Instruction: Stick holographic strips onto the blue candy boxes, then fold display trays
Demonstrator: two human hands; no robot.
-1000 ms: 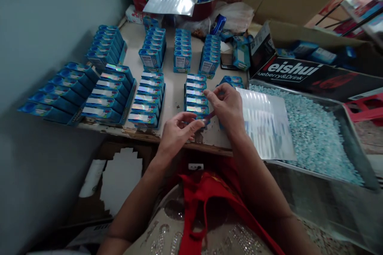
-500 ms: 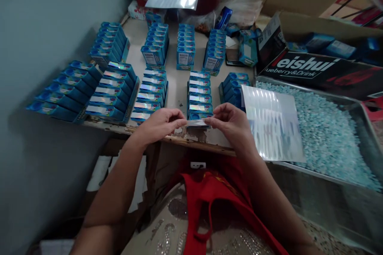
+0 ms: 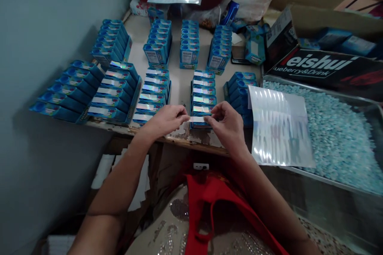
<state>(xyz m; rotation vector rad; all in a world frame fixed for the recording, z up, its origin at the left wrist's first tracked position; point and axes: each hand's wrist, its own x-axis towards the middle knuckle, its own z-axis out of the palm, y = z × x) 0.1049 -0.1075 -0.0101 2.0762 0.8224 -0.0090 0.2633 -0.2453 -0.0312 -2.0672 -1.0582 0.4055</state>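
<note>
Along the left end of the desk (image 3: 181,83), a row of blue boxes (image 3: 60,105) is standing with no pale strips showing on its tops. Next to it, a second row (image 3: 109,92) and then a third row (image 3: 154,98) are wearing shiny strips across their lids. Just right of the third row, the left hand (image 3: 167,120) is pinching one end of a white strip (image 3: 196,119) between thumb and finger. That strip is stretching level over the nearest box of the fourth row (image 3: 204,99), though whether it is touching the lid I cannot tell. At its other end the right hand (image 3: 226,121) is gripping it the same way, fingers curling. Judging by the strips already lying on the boxes behind, the person is probably lining up a seal for this front box; the next move is likely calling for lowering it straight, pressing the middle, then smoothing both ends. Beyond the right hand, a fifth row (image 3: 239,87) is showing no strips where it can be seen, and a glossy sheet (image 3: 279,127) is overlapping a metal tray (image 3: 332,182), where pale blue pieces (image 3: 344,139) are lying loose
</note>
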